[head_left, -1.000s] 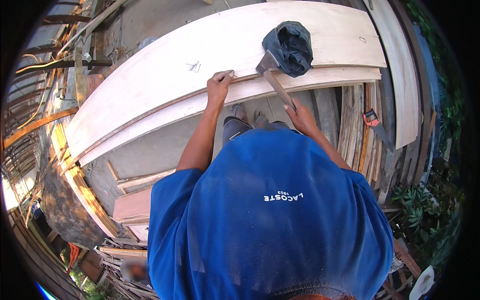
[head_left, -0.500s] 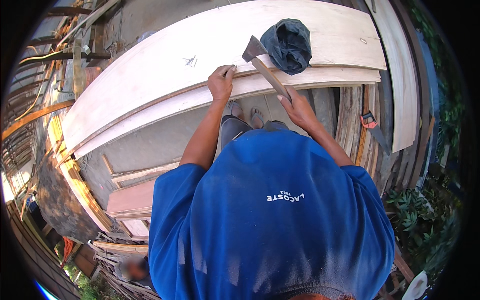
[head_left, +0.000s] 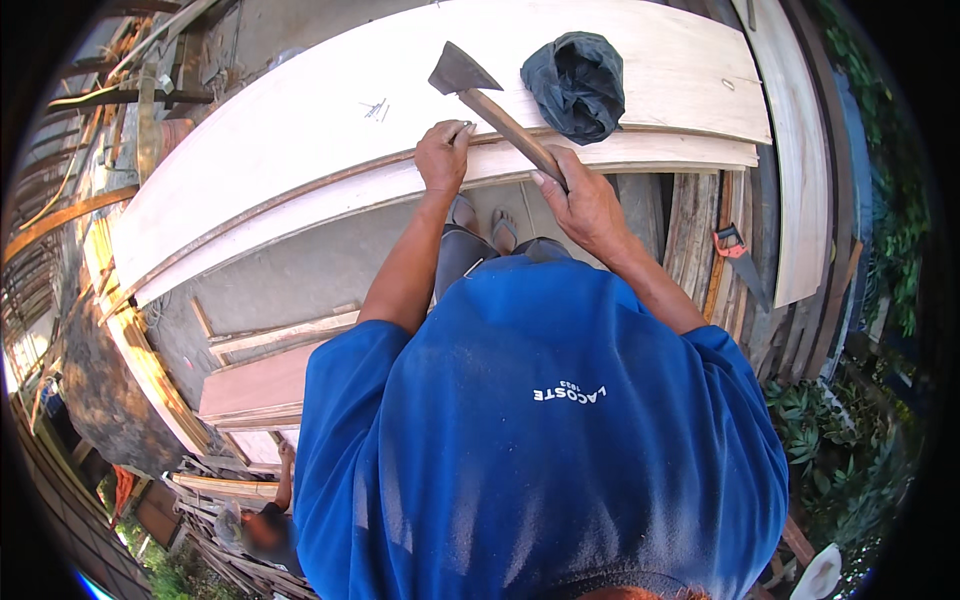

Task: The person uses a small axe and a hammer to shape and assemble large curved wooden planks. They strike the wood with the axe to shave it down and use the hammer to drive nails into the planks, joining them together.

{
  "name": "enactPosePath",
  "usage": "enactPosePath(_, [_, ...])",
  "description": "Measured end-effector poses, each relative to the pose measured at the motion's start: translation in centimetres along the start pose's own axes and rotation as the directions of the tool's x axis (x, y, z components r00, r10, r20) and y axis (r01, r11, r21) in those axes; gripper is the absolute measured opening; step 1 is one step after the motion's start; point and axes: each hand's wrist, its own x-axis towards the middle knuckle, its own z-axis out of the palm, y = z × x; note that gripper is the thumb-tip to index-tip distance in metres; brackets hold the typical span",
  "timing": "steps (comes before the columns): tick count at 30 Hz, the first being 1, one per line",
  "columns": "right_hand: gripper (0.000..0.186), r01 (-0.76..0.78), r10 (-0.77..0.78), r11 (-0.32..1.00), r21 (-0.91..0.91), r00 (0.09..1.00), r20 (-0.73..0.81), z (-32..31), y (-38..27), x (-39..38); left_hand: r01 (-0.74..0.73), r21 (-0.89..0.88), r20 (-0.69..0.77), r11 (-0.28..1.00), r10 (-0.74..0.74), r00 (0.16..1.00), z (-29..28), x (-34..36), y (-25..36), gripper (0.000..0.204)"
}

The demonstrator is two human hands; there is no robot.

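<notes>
Gripping a hatchet (head_left: 510, 130) in a closed right hand (head_left: 585, 205), apparently for control, over the near edge of the plywood sheet (head_left: 290, 140), pinches a small object (head_left: 467, 123) there in the left hand (head_left: 443, 162), seemingly to steady it.

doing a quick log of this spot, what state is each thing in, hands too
left hand: fingertips pinched at the board's near edge, what they hold too small to tell
right hand: closed around the hatchet handle
hatchet: held tilted, head up and to the left
nails: loose, in a small scattered pile
bag: crumpled, mouth open
saw: lying loose, not held
board: lying flat
</notes>
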Motion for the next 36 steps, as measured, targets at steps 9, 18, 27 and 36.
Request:
enactPosePath(9, [0.037,-0.177,0.270,0.923,-0.341,0.930,0.248,2.5,4.6,0.6,-0.062,0.008,-0.063,0.998,0.063,0.996,0.2,0.1,-0.1,0.015])
enactPosePath(18, [0.036,-0.050,0.044,0.973,-0.226,0.998,-0.033,3.2,4.6,-0.4,-0.186,0.298,-0.057,0.936,0.212,0.976,-4.6,2.2,-3.5,0.040])
enactPosePath(27, [0.032,0.090,-0.097,0.995,-0.049,0.981,-0.166,1.0,0.9,0.3,-0.281,0.566,0.036,0.775,0.317,0.948,-7.5,5.3,-9.1,0.031])
enactPosePath(36, [0.033,-0.214,0.273,0.932,-0.292,0.945,0.179,4.1,8.6,-0.3,0.031,0.418,-0.125,0.908,0.023,0.992,-7.5,6.2,-8.4,0.010])
